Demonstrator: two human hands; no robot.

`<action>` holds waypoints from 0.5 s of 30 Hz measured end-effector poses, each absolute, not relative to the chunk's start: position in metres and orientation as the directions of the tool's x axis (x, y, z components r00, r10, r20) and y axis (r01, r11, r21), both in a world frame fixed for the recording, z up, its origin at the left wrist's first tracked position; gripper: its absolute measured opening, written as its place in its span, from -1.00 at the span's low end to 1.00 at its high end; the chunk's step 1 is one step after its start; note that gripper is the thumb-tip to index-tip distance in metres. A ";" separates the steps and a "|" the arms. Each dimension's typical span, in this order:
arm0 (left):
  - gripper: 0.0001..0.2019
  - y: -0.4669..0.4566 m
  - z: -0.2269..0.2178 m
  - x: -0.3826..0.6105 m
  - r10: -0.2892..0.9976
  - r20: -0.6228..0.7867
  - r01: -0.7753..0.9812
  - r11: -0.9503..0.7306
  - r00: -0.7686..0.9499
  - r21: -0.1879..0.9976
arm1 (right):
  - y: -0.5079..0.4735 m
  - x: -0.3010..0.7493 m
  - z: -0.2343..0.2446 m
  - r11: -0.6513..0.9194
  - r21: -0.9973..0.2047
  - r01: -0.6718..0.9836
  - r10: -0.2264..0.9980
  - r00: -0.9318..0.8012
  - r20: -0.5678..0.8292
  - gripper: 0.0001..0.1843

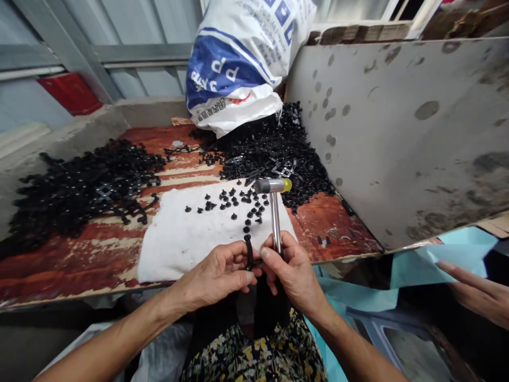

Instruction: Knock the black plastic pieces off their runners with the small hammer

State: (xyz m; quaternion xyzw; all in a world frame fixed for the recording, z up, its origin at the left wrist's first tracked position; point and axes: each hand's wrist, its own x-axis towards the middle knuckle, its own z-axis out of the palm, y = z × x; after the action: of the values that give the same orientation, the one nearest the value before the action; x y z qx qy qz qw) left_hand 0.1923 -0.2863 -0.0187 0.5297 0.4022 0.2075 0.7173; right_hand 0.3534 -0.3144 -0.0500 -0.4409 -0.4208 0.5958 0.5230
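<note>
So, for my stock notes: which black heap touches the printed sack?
The right-hand heap, piled against the sack; the left-hand heap lies apart from it.

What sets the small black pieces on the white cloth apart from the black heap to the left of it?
The small black studs lie apart from one another; the heap is tangled together. The studs rest on white cloth, the heap on a worn red-brown board. Both are black.

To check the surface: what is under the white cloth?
The cloth lies on a worn red board, visible around it; the part beneath is covered.
</note>
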 end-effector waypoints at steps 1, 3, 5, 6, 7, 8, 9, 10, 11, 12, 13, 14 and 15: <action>-0.66 -0.289 -0.023 0.189 0.728 -0.360 0.102 0.374 0.583 0.922 | -0.316 0.349 -0.051 -0.105 -0.968 -0.229 0.994 -0.058 -0.095 -0.60; -0.60 -0.292 -0.030 0.183 0.768 -0.369 0.068 0.394 0.524 0.917 | -0.319 0.342 -0.055 -0.096 -0.980 -0.175 0.995 -0.045 -0.089 -0.60; -0.55 -0.290 -0.034 0.176 0.843 -0.366 0.071 0.369 0.394 0.927 | -0.320 0.339 -0.059 -0.063 -0.993 -0.102 0.997 -0.047 -0.059 -0.61; -0.54 -0.287 -0.035 0.172 0.881 -0.347 0.091 0.336 0.322 0.937 | -0.321 0.339 -0.061 -0.047 -0.997 -0.066 0.998 -0.051 -0.044 -0.63; -0.53 -0.282 -0.034 0.168 0.911 -0.321 0.126 0.297 0.260 0.946 | -0.322 0.340 -0.062 -0.034 -0.999 -0.041 0.998 -0.054 -0.032 -0.64; -0.54 -0.276 -0.032 0.163 0.929 -0.298 0.171 0.264 0.221 0.949 | -0.323 0.342 -0.064 -0.026 -0.999 -0.028 0.998 -0.052 -0.024 -0.64; -0.55 -0.270 -0.030 0.158 0.935 -0.286 0.220 0.239 0.211 0.946 | -0.323 0.345 -0.064 -0.021 -0.999 -0.024 0.999 -0.043 -0.020 -0.63; -0.56 -0.263 -0.027 0.153 0.932 -0.288 0.262 0.228 0.220 0.938 | -0.323 0.349 -0.065 -0.017 -1.000 -0.021 1.000 -0.022 -0.017 -0.62; -0.58 -0.256 -0.024 0.149 0.920 -0.305 0.290 0.231 0.244 0.929 | -0.322 0.354 -0.065 -0.013 -1.000 -0.015 1.000 0.008 -0.013 -0.60; -0.59 -0.250 -0.022 0.146 0.904 -0.326 0.305 0.240 0.275 0.922 | -0.321 0.360 -0.065 -0.009 -1.000 -0.005 0.999 0.039 -0.009 -0.59; -0.60 -0.244 -0.021 0.144 0.891 -0.338 0.309 0.244 0.303 0.919 | -0.320 0.365 -0.065 -0.007 -1.000 0.007 0.997 0.071 -0.006 -0.58; -0.62 -0.240 -0.020 0.144 0.884 -0.337 0.310 0.238 0.324 0.921 | -0.318 0.370 -0.065 -0.008 -1.000 0.018 0.995 0.103 -0.006 -0.59; -0.64 -0.236 -0.021 0.144 0.886 -0.326 0.314 0.223 0.330 0.923 | -0.315 0.375 -0.065 -0.011 -1.000 0.021 0.991 0.130 -0.008 -0.59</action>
State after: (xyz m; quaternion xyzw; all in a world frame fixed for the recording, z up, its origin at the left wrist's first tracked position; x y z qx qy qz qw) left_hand 0.1444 -0.2362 -0.0211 0.5728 0.5239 0.2462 0.5804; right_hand 0.3747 -0.3155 -0.0653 -0.5392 -0.4693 0.4633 0.5238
